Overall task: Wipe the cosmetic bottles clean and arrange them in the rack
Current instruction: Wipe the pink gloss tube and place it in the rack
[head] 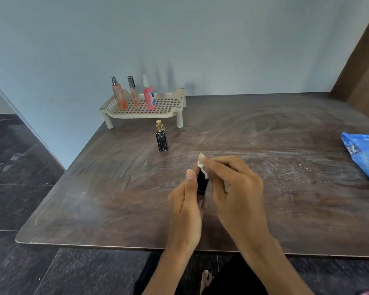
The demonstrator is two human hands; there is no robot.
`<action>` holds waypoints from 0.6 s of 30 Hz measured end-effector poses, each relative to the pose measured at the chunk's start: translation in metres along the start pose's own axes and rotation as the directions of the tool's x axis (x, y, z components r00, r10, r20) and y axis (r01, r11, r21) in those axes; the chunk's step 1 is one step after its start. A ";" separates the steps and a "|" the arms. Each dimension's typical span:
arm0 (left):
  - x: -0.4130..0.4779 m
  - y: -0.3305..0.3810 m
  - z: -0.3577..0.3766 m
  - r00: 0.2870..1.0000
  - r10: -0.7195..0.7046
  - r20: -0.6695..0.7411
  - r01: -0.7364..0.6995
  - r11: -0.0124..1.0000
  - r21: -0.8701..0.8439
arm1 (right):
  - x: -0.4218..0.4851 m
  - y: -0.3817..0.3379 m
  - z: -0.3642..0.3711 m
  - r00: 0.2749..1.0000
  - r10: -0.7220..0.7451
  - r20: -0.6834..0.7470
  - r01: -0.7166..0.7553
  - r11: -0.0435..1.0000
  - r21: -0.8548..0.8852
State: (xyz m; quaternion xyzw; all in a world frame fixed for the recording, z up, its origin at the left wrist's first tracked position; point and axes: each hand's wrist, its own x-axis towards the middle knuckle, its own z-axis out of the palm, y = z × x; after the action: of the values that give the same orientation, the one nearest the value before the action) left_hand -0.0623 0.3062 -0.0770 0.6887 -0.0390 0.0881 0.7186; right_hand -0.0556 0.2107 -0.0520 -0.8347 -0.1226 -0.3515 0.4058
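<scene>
With my left hand (185,201) closed round the small black bottle (201,182) above the table (115,188) and my right hand (232,184) pinching a white wipe (202,167) at its top, I'd turn the bottle slowly, wiping every face.

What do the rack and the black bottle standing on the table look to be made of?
Rack: probably moulded plastic, matte beige, with a perforated grid floor, slotted walls and peg legs. Black bottle: likely glass or hard glossy plastic, given the bright glints on its faces; its gold spray top looks metallic, possibly plated plastic.
</scene>
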 end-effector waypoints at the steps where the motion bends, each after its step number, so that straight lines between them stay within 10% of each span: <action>1: 0.001 -0.002 -0.003 1.000 0.011 -0.018 -0.010 0.999 0.041 | 0.003 0.001 -0.003 0.999 -0.014 0.049 0.013 1.000 0.010; 11: -0.005 0.005 0.002 0.997 -0.057 -0.048 0.058 0.998 0.028 | -0.017 0.002 -0.018 0.999 -0.036 -0.009 0.035 0.997 -0.066; 18: 0.009 0.013 -0.007 0.990 -0.140 -0.003 0.135 0.956 -0.261 | -0.039 0.009 -0.023 0.898 0.439 0.019 -0.431 0.871 0.234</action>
State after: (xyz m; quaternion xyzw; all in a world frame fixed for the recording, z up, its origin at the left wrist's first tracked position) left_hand -0.0563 0.3140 -0.0634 0.5883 0.0054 0.0394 0.8077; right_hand -0.0908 0.1908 -0.0744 -0.7814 0.0353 -0.2488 0.5712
